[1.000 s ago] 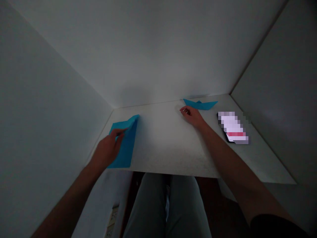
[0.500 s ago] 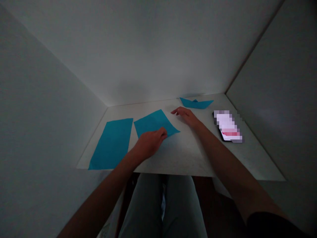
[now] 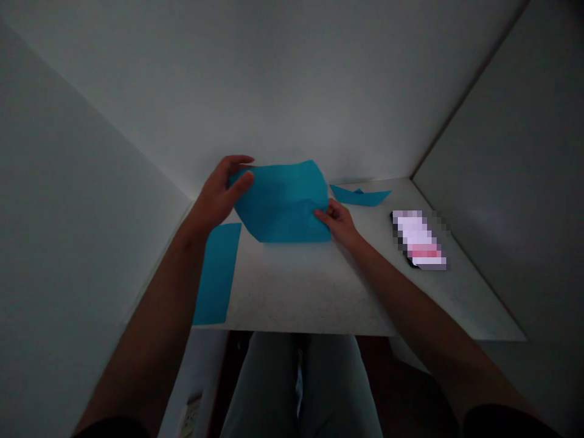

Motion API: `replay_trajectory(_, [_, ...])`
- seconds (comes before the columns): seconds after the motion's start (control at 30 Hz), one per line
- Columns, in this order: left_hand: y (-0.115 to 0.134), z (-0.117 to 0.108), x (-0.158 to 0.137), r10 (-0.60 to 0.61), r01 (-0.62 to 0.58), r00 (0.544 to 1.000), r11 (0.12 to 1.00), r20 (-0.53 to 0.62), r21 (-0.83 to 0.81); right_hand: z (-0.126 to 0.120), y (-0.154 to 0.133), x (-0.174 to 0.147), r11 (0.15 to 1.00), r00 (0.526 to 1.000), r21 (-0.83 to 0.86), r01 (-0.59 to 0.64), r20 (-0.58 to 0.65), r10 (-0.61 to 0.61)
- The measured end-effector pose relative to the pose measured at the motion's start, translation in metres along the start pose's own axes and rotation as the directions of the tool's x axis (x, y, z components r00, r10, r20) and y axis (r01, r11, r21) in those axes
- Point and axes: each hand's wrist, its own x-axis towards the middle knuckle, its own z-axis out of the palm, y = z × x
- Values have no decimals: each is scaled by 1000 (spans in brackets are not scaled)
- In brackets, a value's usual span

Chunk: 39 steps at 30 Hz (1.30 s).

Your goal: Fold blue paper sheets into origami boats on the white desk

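Between my hands a sheet of blue paper is held up off the white table, its face towards me and slightly bowed. My left hand grips its upper left corner, thumb in front and fingers behind. At the right edge, low down, my right hand pinches the paper between thumb and fingers. A second blue sheet lies flat at the left of the table, partly covered by my left forearm. Beyond my right hand rests a folded blue paper boat.
A phone with a lit, blurred screen lies on the right of the white table. Walls close in the table at the back and on both sides. My legs are below its front edge.
The blue sheet that lay in the middle of the table is now lifted and held by both hands. My left hand moved up and left to its corner; my right hand closed on its right edge.
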Motion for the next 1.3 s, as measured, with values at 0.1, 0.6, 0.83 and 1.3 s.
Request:
replay_trajectory(0.1, [-39, 12, -16, -135, 153, 987, 958, 88, -243, -6, 1, 5, 993, 992, 112, -27, -124, 41])
replay_trajectory(0.6, [-154, 103, -51, -376, 361, 922, 755, 90, -548, -32, 23, 13, 996, 994, -35, -86, -65, 84])
replay_trajectory(0.83, [-154, 107, -54, -308, 337, 940, 768, 147, -545, -35, 13, 10, 993, 994, -30, -112, 11, 113])
replay_trajectory(1.3, [-155, 102, -47, -321, 320, 944, 843, 75, -431, -53, 23, 15, 956, 978, -209, -208, -78, 196])
